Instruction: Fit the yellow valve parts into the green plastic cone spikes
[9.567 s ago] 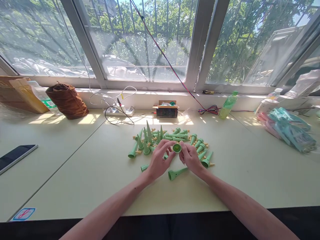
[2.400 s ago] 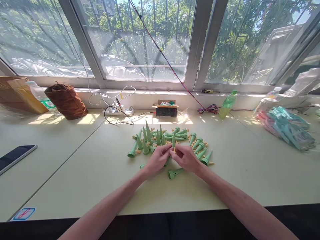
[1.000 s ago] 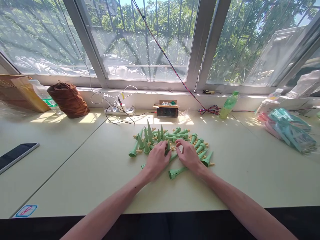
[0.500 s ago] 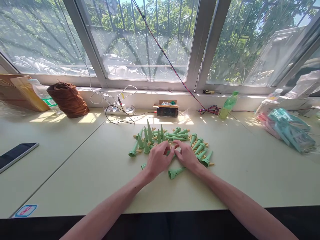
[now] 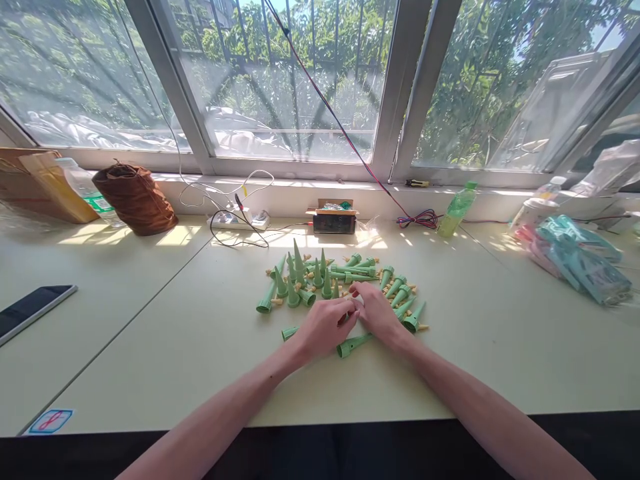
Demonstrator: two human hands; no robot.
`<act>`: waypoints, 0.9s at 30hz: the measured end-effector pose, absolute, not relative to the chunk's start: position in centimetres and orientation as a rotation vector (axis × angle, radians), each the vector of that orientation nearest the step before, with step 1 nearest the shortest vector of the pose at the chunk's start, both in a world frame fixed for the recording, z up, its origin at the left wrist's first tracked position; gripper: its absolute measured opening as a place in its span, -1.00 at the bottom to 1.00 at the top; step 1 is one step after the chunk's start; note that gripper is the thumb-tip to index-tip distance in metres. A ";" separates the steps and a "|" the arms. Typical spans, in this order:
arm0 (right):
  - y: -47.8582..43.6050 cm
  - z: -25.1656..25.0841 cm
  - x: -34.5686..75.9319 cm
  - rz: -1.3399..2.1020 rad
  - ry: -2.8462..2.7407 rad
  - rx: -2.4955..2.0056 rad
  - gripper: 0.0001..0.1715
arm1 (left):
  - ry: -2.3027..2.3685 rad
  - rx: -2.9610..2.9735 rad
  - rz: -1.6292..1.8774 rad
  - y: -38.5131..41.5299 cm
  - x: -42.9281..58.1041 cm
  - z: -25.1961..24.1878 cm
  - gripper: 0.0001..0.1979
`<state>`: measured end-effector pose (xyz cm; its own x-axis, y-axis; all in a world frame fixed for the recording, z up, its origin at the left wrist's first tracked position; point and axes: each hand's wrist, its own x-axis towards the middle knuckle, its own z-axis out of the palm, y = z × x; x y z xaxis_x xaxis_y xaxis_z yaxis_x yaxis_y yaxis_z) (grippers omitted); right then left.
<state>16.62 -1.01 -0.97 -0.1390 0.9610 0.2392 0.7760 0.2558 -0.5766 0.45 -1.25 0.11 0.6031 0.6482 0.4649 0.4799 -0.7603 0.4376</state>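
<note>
Partway along, by the look of it; towards the left, several cones (image 5: 299, 267) upright on the desk (image 5: 200, 373); towards the right, more lying tilted, some with a tan peg (image 5: 424, 327) jutting out by the wide end; perhaps left over for work, a near cone (image 5: 354, 345) on its side, with a small dark hole and no peg in view; no way of counting finished against unfinished from here; left hand (image 5: 327, 325) and right hand (image 5: 377, 310) together at the front of the cones, fingers curled in and nearly meeting; cannot tell, for either hand, any clamp on a cone or peg, with the space between hidden; in the way, mainly upright cones close beyond the left hand, lying ones crowded beside the right; well apart at the back, a box (image 5: 334, 225), a power strip (image 5: 235, 220) and a green bottle (image 5: 457, 210); farther off, a brown bag (image 5: 134, 200) and a phone (image 5: 35, 310) at left, plastic bags (image 5: 580, 257) at right.
</note>
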 end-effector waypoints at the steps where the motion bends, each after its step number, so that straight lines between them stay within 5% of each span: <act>1: -1.0 -0.9 16.6 0.423 -1.979 -1.579 -0.81 | 0.921 2.559 0.902 -1.3 0.5 0.1 -0.73; 15: -0.9 -1.7 17.0 0.343 -1.896 -1.496 -0.72 | 0.960 2.456 0.988 -0.9 0.4 -0.3 -0.63; 27: -2.1 0.0 16.1 0.418 -1.628 -1.229 -0.78 | 1.107 2.309 1.050 -0.8 0.2 -0.4 -0.88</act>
